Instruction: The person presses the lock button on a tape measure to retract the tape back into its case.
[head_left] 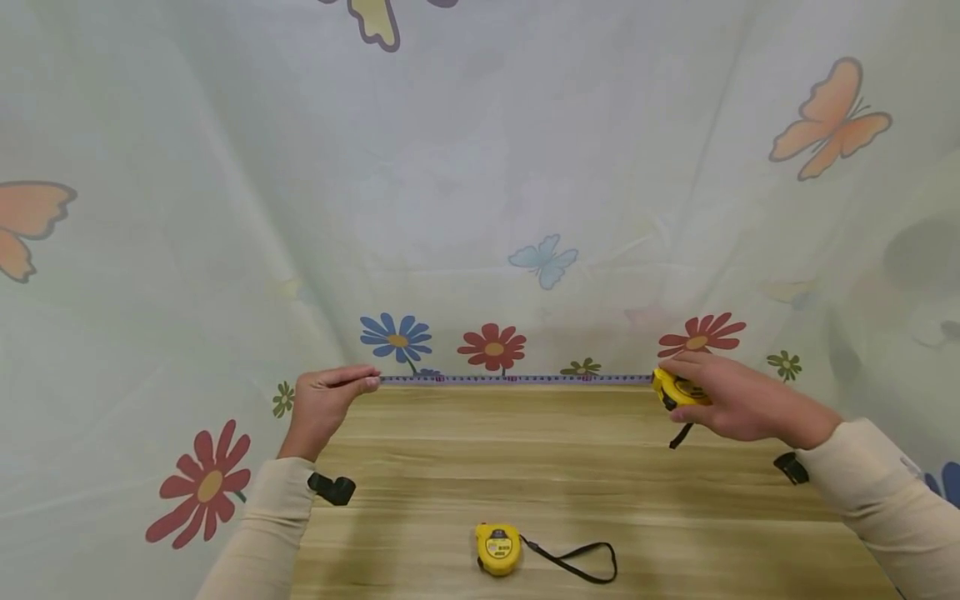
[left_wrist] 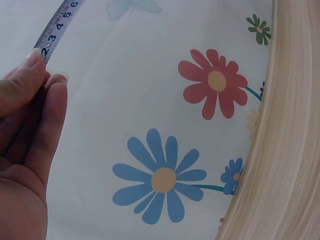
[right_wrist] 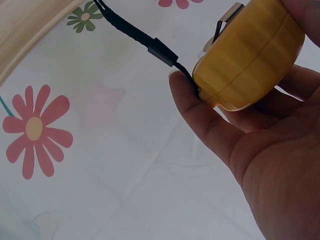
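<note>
My left hand pinches the free end of a tape measure's blade between thumb and fingers. Close up in the left wrist view, the thumb lies beside the low numbers on the blade. The blade runs straight to the right along the table's far edge, into a yellow tape measure case. Around that case my right hand curls, thumb on the near side. In the right wrist view a metal clip shows on the case, and its black wrist strap hangs off one end.
A second yellow tape measure lies nearer on the wooden table, its black strap looped to the right. Pale cloth printed with flowers and butterflies rises behind the table and along both sides.
</note>
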